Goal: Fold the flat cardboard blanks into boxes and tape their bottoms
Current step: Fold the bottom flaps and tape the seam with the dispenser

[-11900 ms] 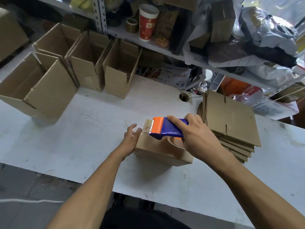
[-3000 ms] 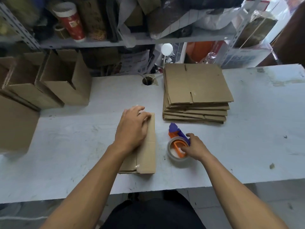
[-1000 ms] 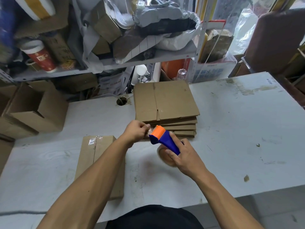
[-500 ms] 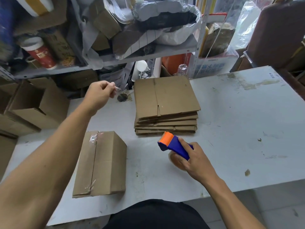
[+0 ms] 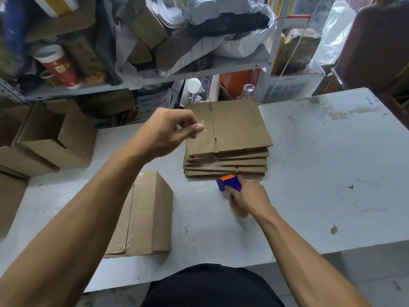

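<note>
The right hand (image 5: 247, 197) grips the tape dispenser (image 5: 229, 183) just before the near edge of the blank stack (image 5: 234, 127). The left hand (image 5: 164, 131), raised over the stack's left edge, pinches a clear tape scrap (image 5: 202, 127). The taped box (image 5: 146, 214) lies near the table (image 5: 321, 173) front edge; bare tabletop stretches right.

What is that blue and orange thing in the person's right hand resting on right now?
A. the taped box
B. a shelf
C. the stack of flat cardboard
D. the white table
D: the right hand grips the tape dispenser down on the white table, just in front of the stack of flat cardboard.
</note>
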